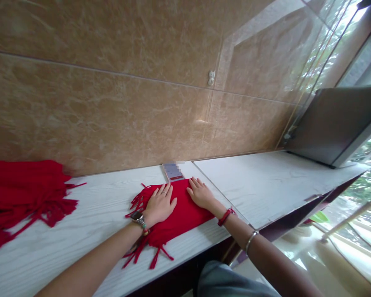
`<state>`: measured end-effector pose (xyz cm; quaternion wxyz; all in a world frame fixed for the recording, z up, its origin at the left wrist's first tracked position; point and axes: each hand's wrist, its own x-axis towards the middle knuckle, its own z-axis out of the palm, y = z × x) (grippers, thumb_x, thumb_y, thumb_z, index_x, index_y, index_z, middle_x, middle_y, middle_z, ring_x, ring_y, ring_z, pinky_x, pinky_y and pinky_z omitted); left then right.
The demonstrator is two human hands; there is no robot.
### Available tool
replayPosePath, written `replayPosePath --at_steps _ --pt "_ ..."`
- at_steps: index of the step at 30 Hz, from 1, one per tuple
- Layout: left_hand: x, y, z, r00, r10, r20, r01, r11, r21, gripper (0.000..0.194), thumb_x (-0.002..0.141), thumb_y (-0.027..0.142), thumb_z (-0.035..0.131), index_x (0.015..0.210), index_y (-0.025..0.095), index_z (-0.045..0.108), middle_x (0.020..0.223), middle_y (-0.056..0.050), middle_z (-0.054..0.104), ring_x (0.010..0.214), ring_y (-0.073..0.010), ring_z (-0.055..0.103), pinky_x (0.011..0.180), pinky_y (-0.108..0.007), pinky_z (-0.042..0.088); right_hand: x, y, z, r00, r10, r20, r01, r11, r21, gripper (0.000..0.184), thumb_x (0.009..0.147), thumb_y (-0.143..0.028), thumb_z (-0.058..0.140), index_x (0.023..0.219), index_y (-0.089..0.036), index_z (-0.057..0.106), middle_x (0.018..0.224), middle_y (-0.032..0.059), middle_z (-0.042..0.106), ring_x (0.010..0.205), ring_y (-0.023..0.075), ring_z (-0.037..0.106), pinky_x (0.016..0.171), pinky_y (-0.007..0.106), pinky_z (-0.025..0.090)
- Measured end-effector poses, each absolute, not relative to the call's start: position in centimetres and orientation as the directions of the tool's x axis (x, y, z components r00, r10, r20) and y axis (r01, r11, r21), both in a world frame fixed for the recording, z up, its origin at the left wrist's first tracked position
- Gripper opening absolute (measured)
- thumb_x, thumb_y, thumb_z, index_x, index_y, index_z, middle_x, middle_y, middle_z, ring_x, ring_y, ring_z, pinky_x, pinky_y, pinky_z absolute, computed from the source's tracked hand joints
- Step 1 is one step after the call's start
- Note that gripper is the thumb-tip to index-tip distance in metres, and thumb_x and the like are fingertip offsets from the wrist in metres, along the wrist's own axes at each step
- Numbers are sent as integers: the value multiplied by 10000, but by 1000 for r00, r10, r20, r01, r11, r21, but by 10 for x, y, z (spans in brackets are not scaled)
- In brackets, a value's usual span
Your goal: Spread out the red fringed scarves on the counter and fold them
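A red fringed scarf [182,216] lies folded flat on the white wood-grain counter, its tassels spread at the left end. My left hand [160,203] rests flat on the scarf near the fringe, fingers stretched out. Over by the scarf's right end, my right hand [202,194] also lies flat, fingers extended and pointing toward the wall. A phone [173,171] with its screen lit lies just beyond the scarf's far edge. Further left is a second heap of red fringed cloth [24,194], apart from both hands.
The white counter [241,177] runs along a brown tiled wall [126,115], with a seam right of the scarf. A large dark grey box-shaped object [334,123] stands at the far right end. Windows and a railing [352,218] are on the right.
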<state>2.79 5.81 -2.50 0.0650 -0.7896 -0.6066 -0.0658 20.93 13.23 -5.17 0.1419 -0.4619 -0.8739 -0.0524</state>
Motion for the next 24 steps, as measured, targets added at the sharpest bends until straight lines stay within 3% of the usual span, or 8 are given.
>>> replayPosePath --at_steps 3,7,10,20,24 --pt "-29 38 -23 249 955 159 968 -242 -66 544 887 363 231 1341 75 317 1416 -117 276 1314 -214 212 1053 -382 206 151 106 -47 -459 817 350 841 526 -125 526 905 -393 278 1307 -68 377 1389 179 317 1299 317 202 1002 519 249" --pt "-100 26 -17 185 977 109 980 -175 -96 555 889 370 222 1355 75 286 1423 -116 260 1315 -205 203 1060 -368 183 79 88 -34 -575 700 424 736 669 -107 484 906 -352 286 1275 -71 425 1398 153 316 1309 277 188 1054 476 144" --pt "-129 23 -13 147 985 85 985 -138 -102 558 888 369 222 1353 66 280 1425 -123 254 1314 -200 207 1061 -369 177 48 88 -28 -696 612 376 617 777 -124 465 910 -333 299 1279 -75 417 1386 146 342 1301 238 227 1056 417 174" --pt "-128 16 -9 133 981 142 987 -118 -107 508 896 337 225 1331 99 335 1404 -117 315 1303 -185 243 1049 -352 193 40 94 -24 -782 569 252 551 822 -145 482 916 -349 309 1300 -65 375 1364 167 369 1287 236 266 1033 429 230" --pt "-128 -7 -2 182 983 -17 981 -182 -60 579 881 456 291 1362 133 280 1437 -110 228 1322 -211 183 1048 -369 192 46 91 -15 -803 545 239 529 838 -134 492 908 -337 335 1304 -47 369 1379 171 340 1288 255 259 1036 434 229"
